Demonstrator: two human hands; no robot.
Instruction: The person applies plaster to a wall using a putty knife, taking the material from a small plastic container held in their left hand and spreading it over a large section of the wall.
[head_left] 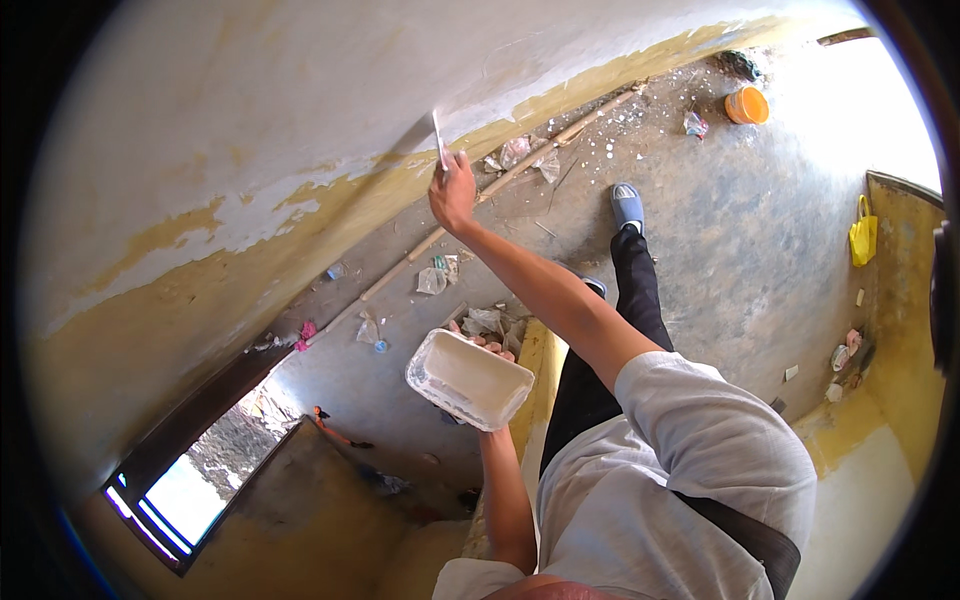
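Now the right hand (454, 192) pinches a scraper (438, 140) at the wall (300, 120), top middle. The left hand (493, 347) grips a tub (440, 398) of pale paste (470, 385), lower middle. Spreading seems underway; the next swipe should be flat.

The person's right arm (555, 280) stretches out ahead and slants over to the left, nearly straight and bare from the upper arm down, and at its end the right hand (455, 190) is closed in a grip, its back turned up toward the eyes. Nearer the body, and well apart from the other, the left forearm (508, 495) reaches forward, also bare; of the left hand (491, 346) I can make out only the fingers (505, 353), bent upward side by side, with the palm hidden from sight.
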